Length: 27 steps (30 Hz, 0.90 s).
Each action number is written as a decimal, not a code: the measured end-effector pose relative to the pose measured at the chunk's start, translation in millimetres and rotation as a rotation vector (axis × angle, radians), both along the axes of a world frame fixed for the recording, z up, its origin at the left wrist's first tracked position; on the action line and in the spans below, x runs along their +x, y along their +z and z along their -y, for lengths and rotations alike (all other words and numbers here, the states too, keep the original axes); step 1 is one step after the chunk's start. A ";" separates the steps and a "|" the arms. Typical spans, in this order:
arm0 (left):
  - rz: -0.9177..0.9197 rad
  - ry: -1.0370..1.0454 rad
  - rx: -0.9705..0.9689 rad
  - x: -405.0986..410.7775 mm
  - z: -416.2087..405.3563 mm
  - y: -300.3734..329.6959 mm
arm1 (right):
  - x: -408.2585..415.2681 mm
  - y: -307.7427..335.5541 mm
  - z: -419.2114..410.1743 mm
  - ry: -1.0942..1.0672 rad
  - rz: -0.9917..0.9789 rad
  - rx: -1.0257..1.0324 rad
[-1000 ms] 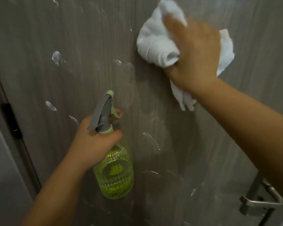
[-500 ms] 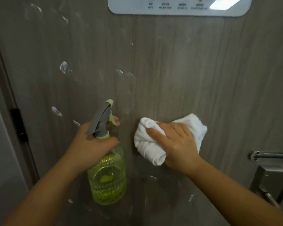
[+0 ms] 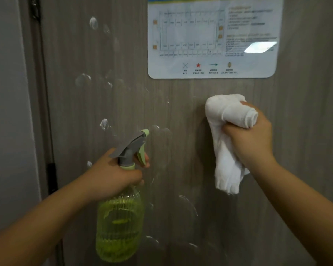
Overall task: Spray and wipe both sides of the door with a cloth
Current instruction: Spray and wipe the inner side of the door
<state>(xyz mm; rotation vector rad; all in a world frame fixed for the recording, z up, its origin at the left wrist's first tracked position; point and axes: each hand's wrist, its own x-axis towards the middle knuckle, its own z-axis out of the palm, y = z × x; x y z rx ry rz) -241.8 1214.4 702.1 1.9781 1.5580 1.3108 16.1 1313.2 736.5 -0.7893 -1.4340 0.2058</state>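
Against the door (image 3: pixel 181 150), right hand (image 3: pixel 252 139) fisted round white cloth (image 3: pixel 227 150)

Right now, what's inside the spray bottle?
The spray bottle held by the left hand shows yellow-green liquid through its clear wall, filling most of it. The hand covers the bottle's neck, so the top level is hidden.

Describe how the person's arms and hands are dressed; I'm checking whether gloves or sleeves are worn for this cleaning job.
Neither is worn as far as the head view shows. The left hand and right hand are bare, with no gloves, and no rings or watch visible. Both forearms are uncovered from the wrists down to the frame's edge, with no sleeve cuffs, bands or markings in view. Anything worn above that is out of frame.
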 end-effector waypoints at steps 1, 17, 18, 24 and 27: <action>0.001 0.002 -0.005 0.4 0.9 0.9 | 0.1 4.2 0.0 -0.001 0.010 0.016; 0.215 0.014 0.080 -22.9 -4.6 -12.9 | -45.2 42.0 -35.4 -0.725 0.301 0.339; 0.205 0.021 0.086 -26.0 -6.1 -13.1 | -51.7 42.6 -35.6 -0.725 0.311 0.353; 0.207 0.077 0.142 -38.8 -15.4 -13.0 | -109.7 23.2 -39.3 -0.758 0.556 0.575; 0.220 0.112 0.146 -42.3 -16.6 -13.1 | -120.0 -10.4 -44.5 -0.623 0.644 0.686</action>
